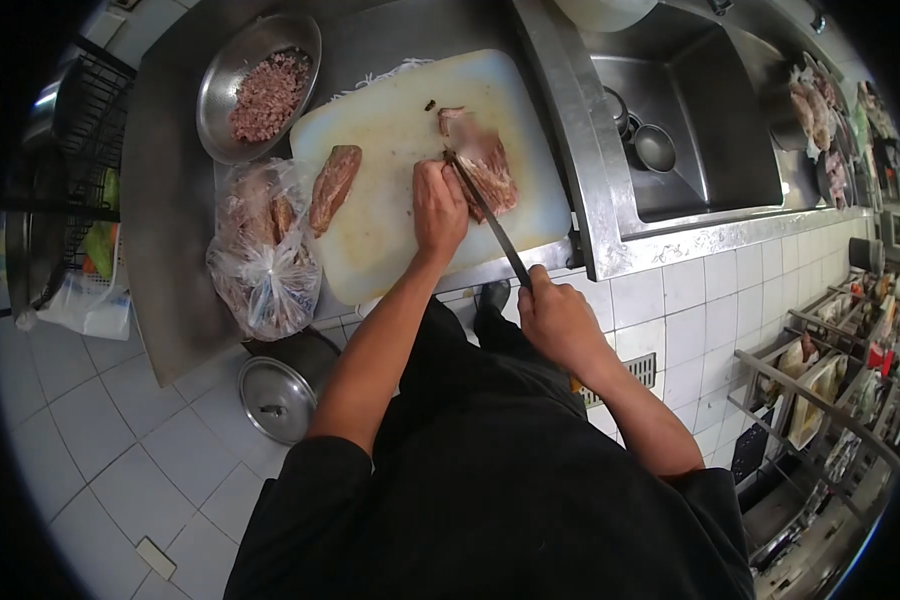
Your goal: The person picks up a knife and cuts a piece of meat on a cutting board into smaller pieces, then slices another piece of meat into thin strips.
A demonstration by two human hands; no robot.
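My right hand [560, 322] is closed around the handle of a long knife [496, 228]. Its dark blade slants up and left across a piece of raw meat [498, 186] on the white cutting board [380, 255]. My left hand [440, 205] is curled against the left side of this meat, close to the knife's tip; its fingertips are partly hidden. Part of the meat looks blurred. A second, longer piece of meat [336, 188] lies apart on the left of the board. A small dark scrap [430, 105] sits near the top.
A metal bowl [210, 112] with diced meat stands upper left, above a knotted plastic bag [265, 270] of meat. To the right is a steel sink [705, 150] with a ladle [654, 148] in it. A lidded pot [276, 400] is on the tiled floor [100, 430].
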